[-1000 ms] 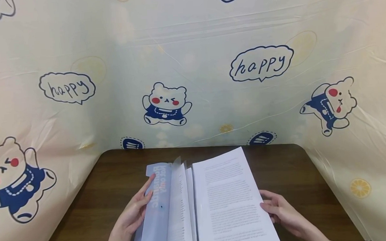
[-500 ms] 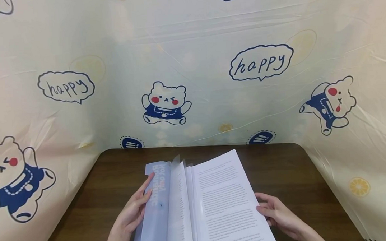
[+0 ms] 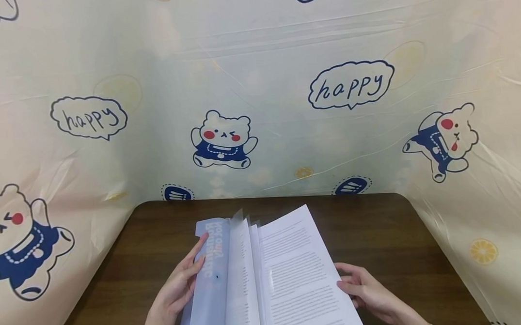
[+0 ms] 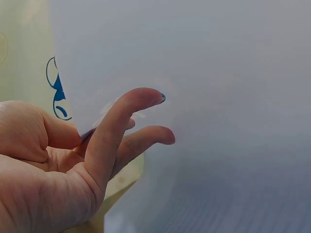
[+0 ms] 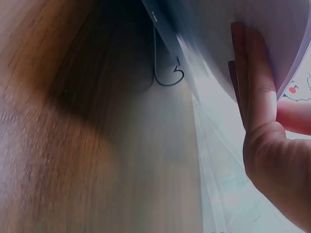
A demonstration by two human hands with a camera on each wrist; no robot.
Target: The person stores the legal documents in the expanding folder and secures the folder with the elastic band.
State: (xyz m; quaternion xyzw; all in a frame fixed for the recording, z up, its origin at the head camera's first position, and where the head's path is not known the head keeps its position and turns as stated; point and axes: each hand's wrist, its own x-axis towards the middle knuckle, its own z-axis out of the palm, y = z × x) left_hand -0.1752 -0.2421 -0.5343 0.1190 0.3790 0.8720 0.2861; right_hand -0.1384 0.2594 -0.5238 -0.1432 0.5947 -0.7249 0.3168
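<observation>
An open blue folder (image 3: 210, 286) with pale lettering on its cover is at the bottom middle of the head view, with several sheets inside. My left hand (image 3: 178, 285) grips the cover's left edge. In the left wrist view, its thumb (image 4: 65, 133) pinches that edge while two fingers (image 4: 109, 131) curve across the cover. My right hand (image 3: 366, 289) pinches the right edge of a printed page (image 3: 300, 272), which tilts up toward the left. In the right wrist view, long fingers (image 5: 260, 73) lie flat behind the raised page (image 5: 286, 43), thumb on the other side.
A dark brown wooden table (image 3: 377, 225) lies under the folder and extends on both sides. Pale cloth (image 3: 274, 84) printed with bears and "happy" bubbles encloses the table at the back and both sides.
My right hand has moved left with the page's edge, so the page leans further over toward the folder's cover. The left hand and the cover have stayed put.
</observation>
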